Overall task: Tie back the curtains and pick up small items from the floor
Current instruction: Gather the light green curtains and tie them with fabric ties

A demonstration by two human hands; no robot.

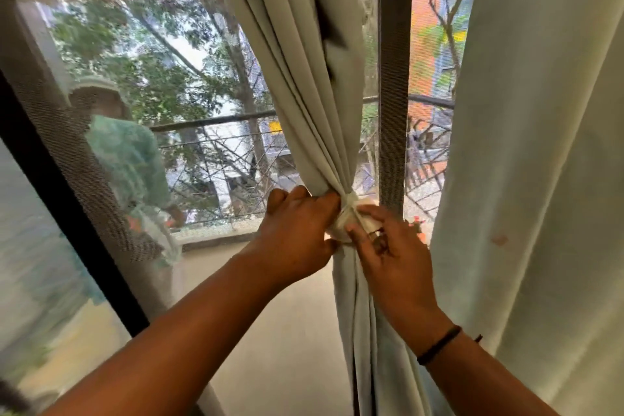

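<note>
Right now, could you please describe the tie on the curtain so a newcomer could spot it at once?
Find the dark vertical window post. Just left of it hangs the gathered pale green curtain, pinched to a narrow waist. The cream tieback wraps that waist, between the left hand and right hand; the right-side curtain hangs loose, untied.

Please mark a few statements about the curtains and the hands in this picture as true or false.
1. Both hands work at the tie around the gathered curtain. True: left hand and right hand meet at the tie on the gathered curtain.
2. The curtain on the right is tied back too. False: the right curtain hangs loose.
3. A dark band sits on the right wrist. True: wristband.
4. The left hand holds a small item from the floor. False: it grips the curtain.
</note>
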